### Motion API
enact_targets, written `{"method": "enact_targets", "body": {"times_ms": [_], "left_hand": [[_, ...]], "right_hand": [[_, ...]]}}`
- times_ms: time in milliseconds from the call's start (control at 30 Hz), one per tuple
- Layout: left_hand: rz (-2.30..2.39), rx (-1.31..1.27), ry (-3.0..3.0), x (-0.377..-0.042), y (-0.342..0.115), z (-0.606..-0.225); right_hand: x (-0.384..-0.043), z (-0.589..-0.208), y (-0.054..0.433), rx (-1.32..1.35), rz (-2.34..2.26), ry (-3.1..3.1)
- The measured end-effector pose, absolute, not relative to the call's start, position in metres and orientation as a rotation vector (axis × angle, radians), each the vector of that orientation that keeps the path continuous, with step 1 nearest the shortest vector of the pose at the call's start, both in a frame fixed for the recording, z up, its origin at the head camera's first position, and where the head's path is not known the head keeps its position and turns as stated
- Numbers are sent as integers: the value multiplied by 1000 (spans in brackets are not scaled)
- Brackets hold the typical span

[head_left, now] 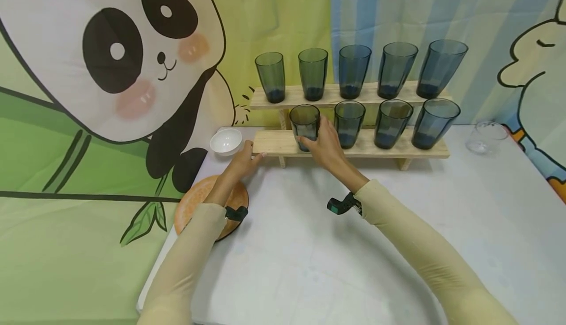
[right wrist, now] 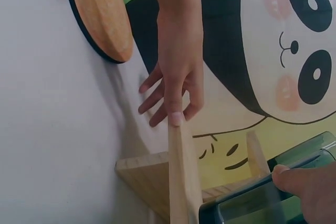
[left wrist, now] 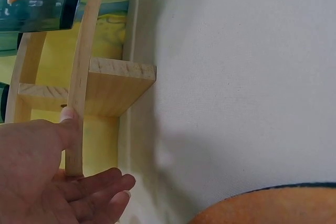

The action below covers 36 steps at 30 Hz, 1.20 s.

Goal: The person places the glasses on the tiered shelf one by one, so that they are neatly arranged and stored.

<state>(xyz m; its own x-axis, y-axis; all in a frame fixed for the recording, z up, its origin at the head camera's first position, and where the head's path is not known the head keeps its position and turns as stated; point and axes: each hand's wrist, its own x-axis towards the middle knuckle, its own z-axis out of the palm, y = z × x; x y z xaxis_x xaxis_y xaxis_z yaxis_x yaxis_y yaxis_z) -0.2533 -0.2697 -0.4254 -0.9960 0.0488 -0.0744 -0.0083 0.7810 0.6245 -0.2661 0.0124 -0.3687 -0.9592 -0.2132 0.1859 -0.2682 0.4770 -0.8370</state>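
Note:
At the left end of the lower board of a two-tier wooden rack point(head_left: 270, 142), my left hand point(head_left: 242, 162) pinches the board's end. Its thumb lies on the edge, with the other fingers spread loosely, as the right wrist view shows. My right hand point(head_left: 328, 145) grips a dark tinted drinking glass point(head_left: 305, 118) from its right side, thumb across the front. That glass stands upright at the lower board, right of a bare stretch of wood. To its right, several matching glasses point(head_left: 349, 124) stand in a row, and a further row of glasses point(head_left: 313, 75) lines the upper board.
A white bowl point(head_left: 226, 141) sits by the rack's left end. Below my left forearm lies an orange round plate point(head_left: 194, 199) with a dark rim. One clear glass bowl point(head_left: 485, 138) stands at the far right. Printed curtains point(head_left: 274, 10) hang behind the white table point(head_left: 300, 246).

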Motion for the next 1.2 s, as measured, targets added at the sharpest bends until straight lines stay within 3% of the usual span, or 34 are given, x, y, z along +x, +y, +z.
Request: {"method": "enact_targets", "body": {"times_ms": [767,1200], "left_hand": [[990,27,2888,-255,-272,-427],[994,2,2893,-257,-268,-434]], "right_hand": [[-279,-383,8,339,1486,-2710],[-242,-395,48,559,1357,-2890]]}}
